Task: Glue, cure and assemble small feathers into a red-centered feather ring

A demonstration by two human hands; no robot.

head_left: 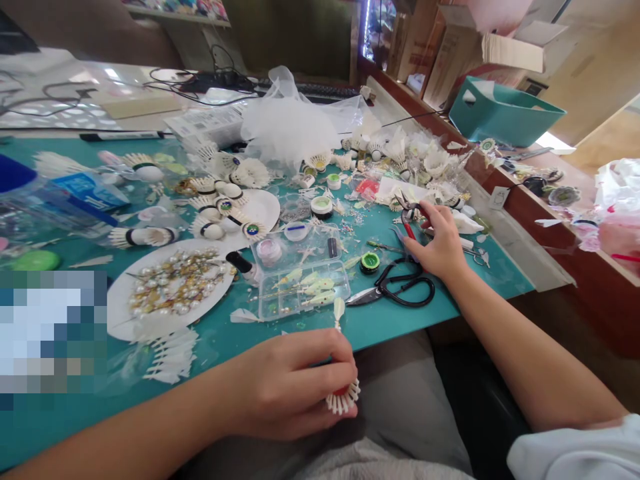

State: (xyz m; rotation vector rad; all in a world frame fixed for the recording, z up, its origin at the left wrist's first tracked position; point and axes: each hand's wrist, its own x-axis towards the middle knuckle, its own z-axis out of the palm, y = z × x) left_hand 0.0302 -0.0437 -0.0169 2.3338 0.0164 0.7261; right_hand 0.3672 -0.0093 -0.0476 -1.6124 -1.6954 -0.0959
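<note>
My left hand point(295, 380) is closed around a small shuttlecock point(343, 399) with cut-down white quills and a red part mostly hidden by my fingers. A pale feather piece point(339, 311) sticks up above my knuckles. On the far right of the mat, my right hand point(443, 247) has its thumb and forefinger around the red handles of pliers point(409, 219), jaws pointing away. The tips of tweezers point(399, 233) show beside that thumb. Black-handled scissors point(405, 287) lie just below my right hand, next to an open green-filled jar point(370, 262).
A divided clear box point(305, 293) holds pale feather pieces. Left of it stands a white plate point(117, 313) of pearls and gold beads. Several shuttlecocks point(207, 228) and a bundle of white netting point(290, 127) lie farther back. A teal bin point(500, 117) stands at right.
</note>
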